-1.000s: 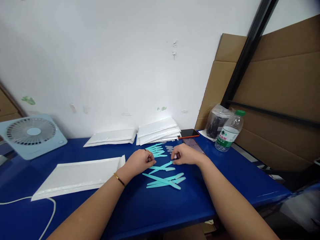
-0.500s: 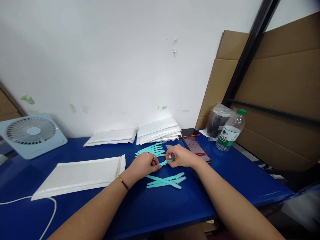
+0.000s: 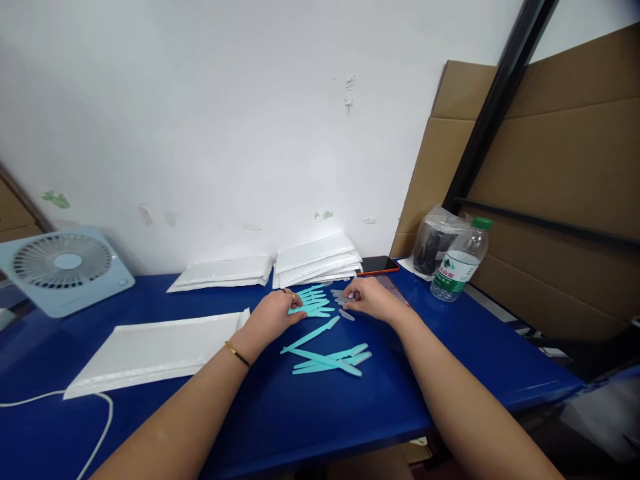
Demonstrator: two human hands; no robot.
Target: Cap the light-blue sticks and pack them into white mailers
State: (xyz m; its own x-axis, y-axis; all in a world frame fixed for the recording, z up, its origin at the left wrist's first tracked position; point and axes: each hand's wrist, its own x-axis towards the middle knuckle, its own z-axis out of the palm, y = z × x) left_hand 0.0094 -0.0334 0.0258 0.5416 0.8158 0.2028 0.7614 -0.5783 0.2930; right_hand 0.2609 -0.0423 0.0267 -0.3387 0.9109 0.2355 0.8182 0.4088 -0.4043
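My left hand (image 3: 280, 316) pinches the handle end of a teal stick at the left side of a row of several teal sticks (image 3: 314, 301). At the small translucent covers (image 3: 346, 314), my right hand (image 3: 366, 298) has its fingers drawn together; what they hold, if anything, is hidden. Nearer the table's front edge lie several crossed teal sticks (image 3: 325, 362) with pale tips. One more teal stick (image 3: 314, 333) lies slanted between that group and the row.
White padded envelopes (image 3: 317, 259) are stacked by the wall, with another envelope (image 3: 165, 347) at left. A fan (image 3: 67, 267) stands far left. Two phones, one dark (image 3: 379, 265), and a water bottle (image 3: 457, 263) are at right.
Both hands have moved apart and away from the teal stick they held between them; it now lies on the table. My left hand is at the row, my right hand at the translucent covers.
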